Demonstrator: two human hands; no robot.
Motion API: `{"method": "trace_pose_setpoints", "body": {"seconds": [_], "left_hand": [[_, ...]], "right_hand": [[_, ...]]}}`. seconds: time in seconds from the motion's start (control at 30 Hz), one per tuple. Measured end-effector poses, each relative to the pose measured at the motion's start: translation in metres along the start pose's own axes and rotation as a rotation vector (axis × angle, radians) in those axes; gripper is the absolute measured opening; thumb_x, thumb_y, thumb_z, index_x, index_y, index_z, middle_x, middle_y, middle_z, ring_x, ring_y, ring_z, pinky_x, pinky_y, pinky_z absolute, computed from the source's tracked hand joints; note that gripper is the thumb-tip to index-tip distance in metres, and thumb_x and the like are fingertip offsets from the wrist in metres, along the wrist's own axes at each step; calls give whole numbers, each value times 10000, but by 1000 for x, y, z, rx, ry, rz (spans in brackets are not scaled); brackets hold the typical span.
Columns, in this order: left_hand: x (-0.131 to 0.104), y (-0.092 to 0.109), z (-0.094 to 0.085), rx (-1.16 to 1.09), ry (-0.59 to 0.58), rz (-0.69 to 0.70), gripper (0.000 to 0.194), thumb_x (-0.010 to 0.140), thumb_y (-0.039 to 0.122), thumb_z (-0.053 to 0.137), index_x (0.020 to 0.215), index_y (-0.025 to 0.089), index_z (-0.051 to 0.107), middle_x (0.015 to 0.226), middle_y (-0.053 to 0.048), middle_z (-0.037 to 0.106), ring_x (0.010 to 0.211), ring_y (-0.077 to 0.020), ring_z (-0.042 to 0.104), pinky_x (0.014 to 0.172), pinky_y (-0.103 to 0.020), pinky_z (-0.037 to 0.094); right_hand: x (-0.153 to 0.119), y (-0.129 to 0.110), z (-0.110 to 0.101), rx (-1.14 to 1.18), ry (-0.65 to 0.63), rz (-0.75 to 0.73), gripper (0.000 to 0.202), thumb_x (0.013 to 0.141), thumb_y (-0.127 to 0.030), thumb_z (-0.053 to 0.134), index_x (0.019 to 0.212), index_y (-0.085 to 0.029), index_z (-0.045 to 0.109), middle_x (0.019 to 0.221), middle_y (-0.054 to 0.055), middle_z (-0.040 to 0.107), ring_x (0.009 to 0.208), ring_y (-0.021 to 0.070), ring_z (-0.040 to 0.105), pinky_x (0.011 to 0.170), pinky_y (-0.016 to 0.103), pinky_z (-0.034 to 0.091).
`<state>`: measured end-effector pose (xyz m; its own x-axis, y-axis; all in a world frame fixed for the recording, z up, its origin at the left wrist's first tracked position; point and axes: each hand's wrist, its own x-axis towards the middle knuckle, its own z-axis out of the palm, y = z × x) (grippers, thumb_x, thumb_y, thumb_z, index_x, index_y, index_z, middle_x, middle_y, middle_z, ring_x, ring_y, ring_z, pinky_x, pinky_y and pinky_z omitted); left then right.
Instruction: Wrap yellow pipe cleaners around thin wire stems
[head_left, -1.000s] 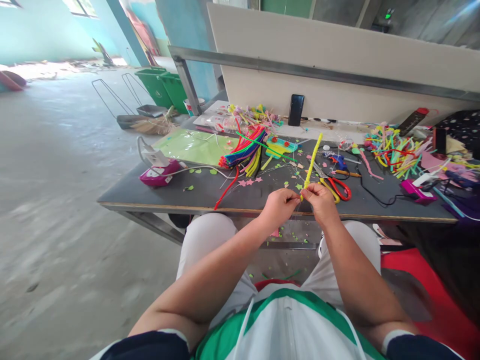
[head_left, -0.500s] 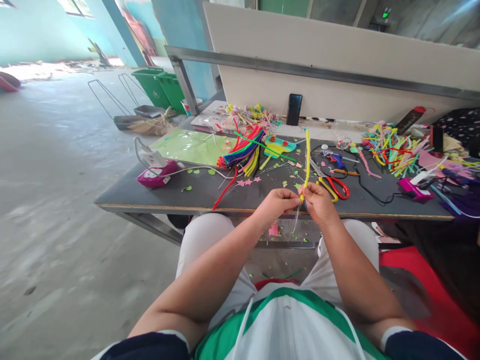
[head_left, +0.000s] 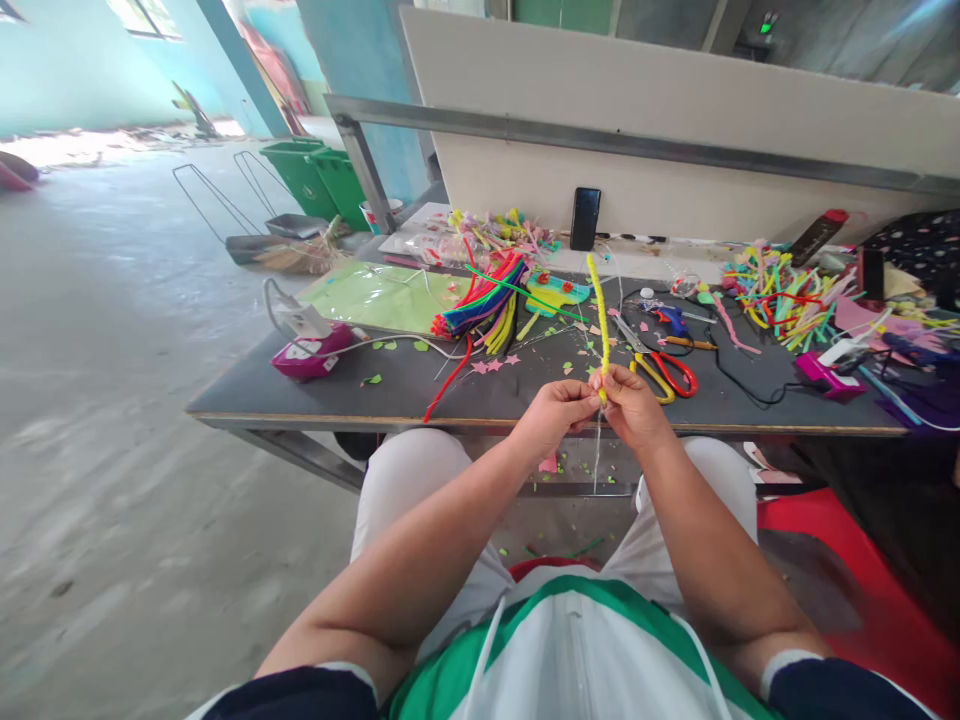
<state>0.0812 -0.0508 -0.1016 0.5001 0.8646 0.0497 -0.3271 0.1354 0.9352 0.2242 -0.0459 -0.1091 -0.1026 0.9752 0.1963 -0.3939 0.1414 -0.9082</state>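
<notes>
Both my hands meet at the table's front edge around the lower end of a yellow fuzzy stem [head_left: 602, 310], which stands up from my fingers with its tip leaning slightly left. My left hand [head_left: 555, 415] pinches the bottom end from the left. My right hand [head_left: 632, 405] is closed on the stem just beside it. Thin clear strands [head_left: 598, 455] hang down below my fingers. Scissors with red and yellow handles [head_left: 664, 375] lie open just right of my right hand. A bundle of coloured stems [head_left: 487, 305] lies to the left behind my hands.
On the grey table [head_left: 352, 395] are a magenta power block [head_left: 311, 352] at left, a blue glue gun [head_left: 673, 320], a phone [head_left: 585, 219] leaning at the back, paper scraps, and a stem pile [head_left: 787, 295] at right. A red stool [head_left: 832, 560] stands at lower right.
The yellow stem's tip has tilted to the left, and the clear strands below now hang straighter. My hands stay together in nearly the same place.
</notes>
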Motion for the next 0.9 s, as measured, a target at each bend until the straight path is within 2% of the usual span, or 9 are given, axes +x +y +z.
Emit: {"method": "trace_pose_setpoints", "body": {"seconds": [0.17, 0.27, 0.37, 0.5, 0.6, 0.7, 0.8, 0.9], "left_hand": [[4, -3, -6, 199, 79, 58, 300, 725, 406, 684, 691, 131, 568, 523, 53, 419, 465, -45, 325, 457, -204, 222], [6, -3, -8, 315, 89, 46, 298, 748, 421, 648, 691, 139, 568, 513, 60, 411, 459, -50, 318, 461, -207, 235], [8, -1, -10, 529, 117, 81, 251, 764, 385, 625, 724, 138, 620, 507, 58, 426, 471, -61, 334, 478, -210, 260], [9, 3, -11, 841, 130, 341, 138, 781, 232, 597, 698, 143, 662, 623, 8, 578, 612, -97, 486, 611, -224, 368], [8, 4, -10, 931, 107, 502, 136, 793, 166, 571, 695, 151, 663, 706, -23, 642, 704, -117, 546, 712, -241, 398], [6, 3, -7, 858, 141, 466, 139, 788, 173, 578, 675, 150, 654, 696, -23, 641, 683, -115, 544, 696, -242, 400], [3, 1, -4, 605, 166, 291, 143, 772, 240, 612, 676, 137, 637, 622, 4, 580, 589, -90, 481, 593, -224, 367], [2, -1, -2, 275, 105, 108, 210, 741, 330, 661, 708, 128, 613, 528, 45, 472, 478, -56, 368, 481, -206, 275]], "right_hand": [[1, 1, -3, -119, 117, 6, 110, 725, -328, 716, 720, -220, 695, 703, -9, 589, 666, 124, 481, 655, 261, 377], [3, 2, -5, -126, 145, 19, 114, 682, -291, 741, 650, -209, 668, 649, -21, 581, 634, 116, 468, 640, 260, 354], [4, 4, -6, -154, 187, -3, 175, 664, -275, 740, 571, -195, 614, 575, -38, 523, 591, 106, 421, 620, 260, 324], [4, 6, -5, -211, 214, -21, 218, 680, -289, 723, 549, -187, 581, 550, -45, 470, 580, 106, 386, 608, 266, 299], [4, 6, -6, -227, 215, -31, 219, 679, -284, 725, 550, -187, 577, 555, -46, 470, 584, 107, 381, 612, 268, 296], [4, 6, -7, -212, 190, -26, 197, 677, -292, 725, 564, -192, 599, 573, -36, 498, 595, 112, 398, 626, 272, 316], [4, 6, -7, -119, 159, -29, 159, 661, -313, 732, 602, -203, 634, 622, -17, 541, 632, 127, 443, 652, 280, 354], [4, 7, -6, -35, 125, -56, 179, 660, -350, 742, 615, -209, 641, 663, -4, 552, 662, 136, 466, 668, 291, 381]]}}
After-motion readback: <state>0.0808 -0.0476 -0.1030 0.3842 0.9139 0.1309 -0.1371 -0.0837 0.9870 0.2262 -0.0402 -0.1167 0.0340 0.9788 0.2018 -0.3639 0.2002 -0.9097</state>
